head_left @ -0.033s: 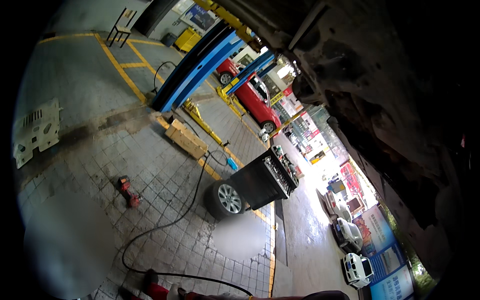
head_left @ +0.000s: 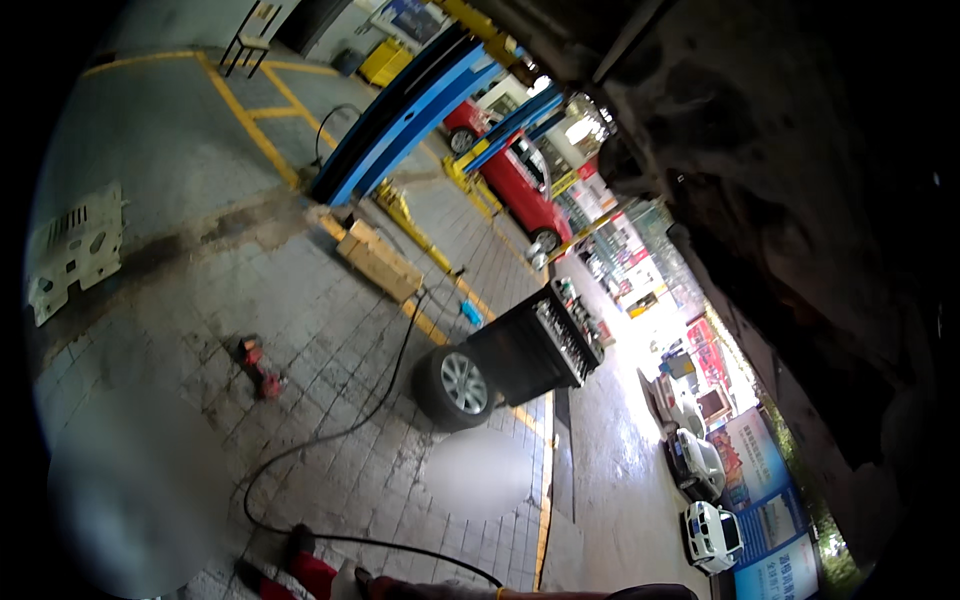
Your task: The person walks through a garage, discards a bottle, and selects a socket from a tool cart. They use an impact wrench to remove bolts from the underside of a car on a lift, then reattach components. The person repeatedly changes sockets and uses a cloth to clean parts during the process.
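Note:
Neither of my hands can be made out. At the lower edge are red cloth (head_left: pixel 315 572) and dark shoes, partly cut off, beside a dark, blurred shape. A black hose (head_left: pixel 395 545) passes just above them and curves over the paved floor. The dark underside of a raised car (head_left: pixel 740 130) fills the upper right; its details are lost in shadow. A wheel with a silver rim (head_left: pixel 463 383) stands against a black tool cart (head_left: pixel 525 350) with tools on top. To the left, a red cordless power tool (head_left: pixel 262 368) lies on the floor.
A blue lift post (head_left: pixel 400 125) with yellow arms stands beyond a long wooden box (head_left: pixel 378 262). A perforated metal panel (head_left: pixel 80 250) lies far left, a chair (head_left: pixel 250 42) behind it. A red car (head_left: pixel 525 185) and white cars (head_left: pixel 712 535) stand farther off.
The view has shifted slightly, so the cart, wheel and lift post sit a little farther right. The picture is more blurred. Nothing has visibly been moved.

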`<state>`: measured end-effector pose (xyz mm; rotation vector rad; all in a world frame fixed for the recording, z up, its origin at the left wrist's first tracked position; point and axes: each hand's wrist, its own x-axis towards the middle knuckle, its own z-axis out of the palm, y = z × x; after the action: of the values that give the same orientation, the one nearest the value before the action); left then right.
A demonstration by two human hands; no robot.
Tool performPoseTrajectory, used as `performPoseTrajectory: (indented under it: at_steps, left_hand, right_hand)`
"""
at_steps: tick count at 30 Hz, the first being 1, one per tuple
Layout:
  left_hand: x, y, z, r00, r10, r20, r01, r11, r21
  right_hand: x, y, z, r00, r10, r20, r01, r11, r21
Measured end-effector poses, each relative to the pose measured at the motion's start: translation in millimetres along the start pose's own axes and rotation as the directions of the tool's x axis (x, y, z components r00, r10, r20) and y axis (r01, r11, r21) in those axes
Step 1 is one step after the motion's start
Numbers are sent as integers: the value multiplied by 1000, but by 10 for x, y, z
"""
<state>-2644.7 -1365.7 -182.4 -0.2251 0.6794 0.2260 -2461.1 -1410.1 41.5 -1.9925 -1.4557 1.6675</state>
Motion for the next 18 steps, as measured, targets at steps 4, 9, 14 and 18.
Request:
performPoseTrajectory:
  at_steps: [4,9,14,18]
  left_hand:
    - [847,-180,-491,998,-35,-43,37,999,34]
    - [581,-42,33,973,39,-229,-21,996,83]
    - [265,369,1029,945,5,-327,106,941,322]
    - [478,423,1509,924,66,-376,155,836,527]
  right_hand:
    - [-176,431,167,997,-61,-42,64,994,83]
    - [-141,1011,-130,991,-20,132,1,989,146]
    - [-130,1300,-343,985,-168,35,153,952,266]
    - [-160,1506,-768,991,-100,86,78,971,228]
